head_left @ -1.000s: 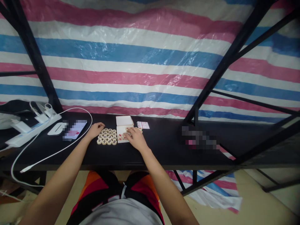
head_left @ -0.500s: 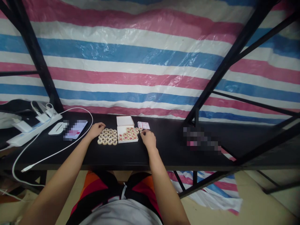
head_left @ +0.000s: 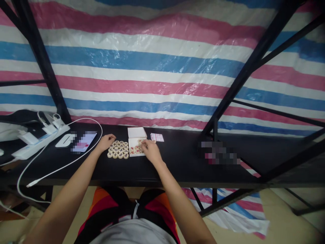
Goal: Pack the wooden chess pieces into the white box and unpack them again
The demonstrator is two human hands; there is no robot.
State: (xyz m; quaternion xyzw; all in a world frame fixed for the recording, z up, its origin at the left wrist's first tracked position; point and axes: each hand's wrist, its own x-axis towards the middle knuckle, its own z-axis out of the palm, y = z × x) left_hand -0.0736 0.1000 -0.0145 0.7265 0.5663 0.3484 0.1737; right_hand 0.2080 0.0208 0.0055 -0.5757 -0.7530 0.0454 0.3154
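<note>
Round xiangqi pieces with dark characters [head_left: 118, 149] lie in neat rows on the black table. Beside them on the right is an open white box [head_left: 137, 155], its lid [head_left: 136, 132] folded back, holding pieces with red characters [head_left: 137, 149]. My left hand [head_left: 107, 141] rests at the upper left corner of the dark pieces, fingers curled; what is between them, if anything, is hidden. Over the right side of the box is my right hand [head_left: 151, 150], fingers bent down among the red pieces and pressed together; whatever they hold is too small to make out.
Behind the box lies a pink and white card [head_left: 157, 137]. On the left are a phone [head_left: 85, 141], a white device [head_left: 65, 140], a power strip [head_left: 38, 144] and a looping white cable [head_left: 63, 165]. A blurred object [head_left: 219, 152] sits at the right, near black metal bars.
My right hand has moved left, from the pieces beside the box to over the box's right side. My left hand stays by the dark pieces. The view has shifted slightly.
</note>
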